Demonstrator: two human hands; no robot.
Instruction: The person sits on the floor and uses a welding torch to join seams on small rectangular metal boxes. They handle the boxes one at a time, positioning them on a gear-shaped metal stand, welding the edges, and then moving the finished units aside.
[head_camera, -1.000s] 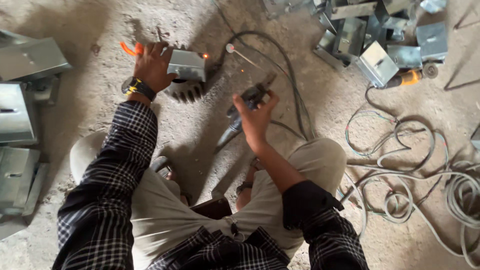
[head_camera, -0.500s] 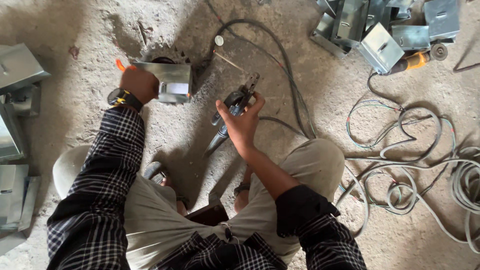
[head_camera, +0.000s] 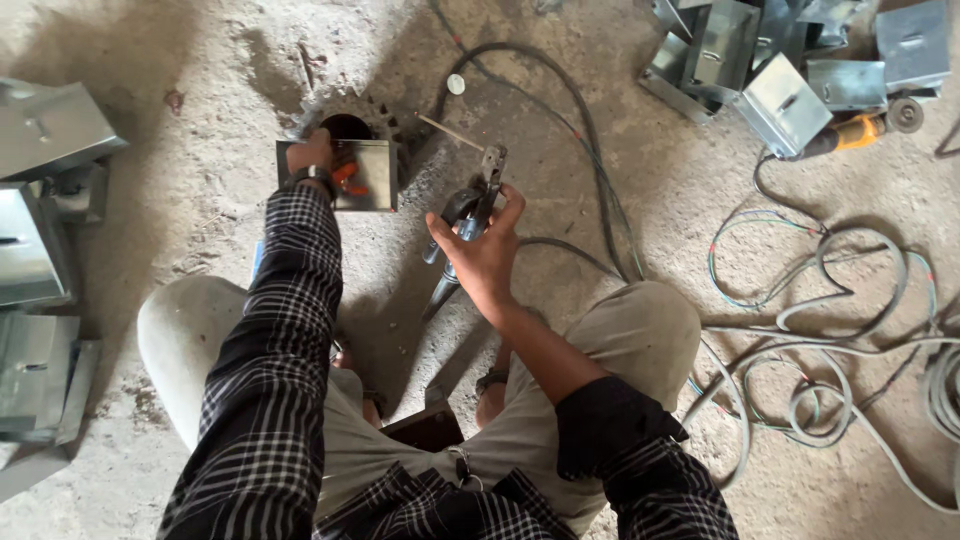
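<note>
Galvanised metal box (head_camera: 370, 178) is pinned on the floor by the left hand (head_camera: 312, 152); just right of it, the electrode holder (head_camera: 470, 215) is clasped in the right hand (head_camera: 485, 262), rod (head_camera: 450, 132) slanting boxward

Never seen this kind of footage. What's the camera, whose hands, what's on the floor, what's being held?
No robot here: one camera on a person's head looks down at their own arms and knees as they squat on a dusty concrete floor. The left hand grips a small metal box set over a dark toothed ring; something orange lies under the fingers. The right hand holds a welding electrode holder with a thin rod clamped in its tip and a black cable trailing away. Nearby: more metal boxes at left and top right, an angle grinder, and coiled wires.
</note>
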